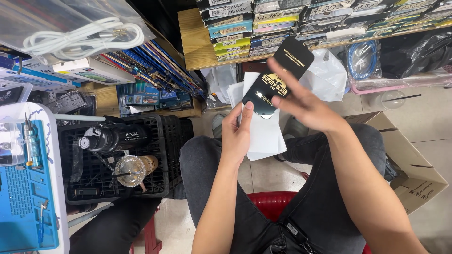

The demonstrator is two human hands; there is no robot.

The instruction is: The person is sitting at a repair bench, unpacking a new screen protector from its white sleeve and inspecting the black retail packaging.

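Left hand (237, 134) is pinching a white sleeve (262, 131) up over the lap, thumb on its front. Right hand (301, 101) has its fingers spread flat against a black packet (278, 77) that leans on top of the sleeve. Black crate (160, 155) with an iced drink (134, 168) sits off to the left.

I see a small phone repair shop: stacked screen protector boxes (263, 23) on a shelf (195, 42), packaged cables (80, 35), and a blue repair mat (21, 197).
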